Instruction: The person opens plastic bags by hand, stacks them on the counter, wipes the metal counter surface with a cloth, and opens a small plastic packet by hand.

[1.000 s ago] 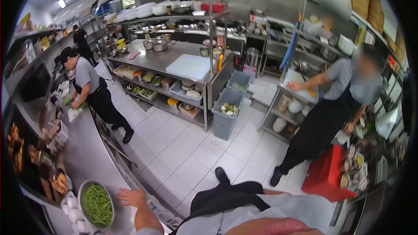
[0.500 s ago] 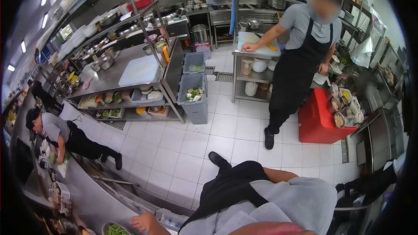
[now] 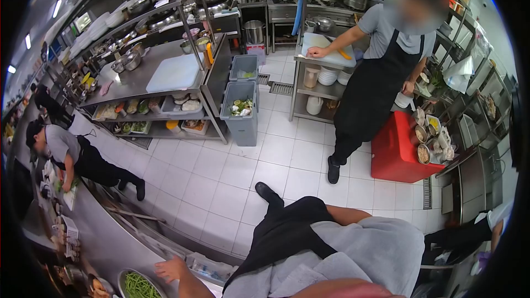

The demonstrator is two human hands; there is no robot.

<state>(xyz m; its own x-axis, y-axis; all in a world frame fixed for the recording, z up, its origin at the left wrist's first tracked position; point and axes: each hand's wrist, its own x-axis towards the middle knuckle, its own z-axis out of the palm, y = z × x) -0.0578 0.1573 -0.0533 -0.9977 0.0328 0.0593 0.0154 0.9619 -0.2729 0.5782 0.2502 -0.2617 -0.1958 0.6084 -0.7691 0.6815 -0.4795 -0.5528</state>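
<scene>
One bowl of green beans [image 3: 139, 286] is at eight o'clock from left hand [image 3: 172, 269], grip spread at desk [image 3: 105, 237] edge; right grip, I cannot tell.

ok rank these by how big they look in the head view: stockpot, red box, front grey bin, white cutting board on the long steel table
1. Red box, the largest
2. Front grey bin and white cutting board: taller versus wider, too alike overall to rank
3. Stockpot, clearly the smallest
</scene>
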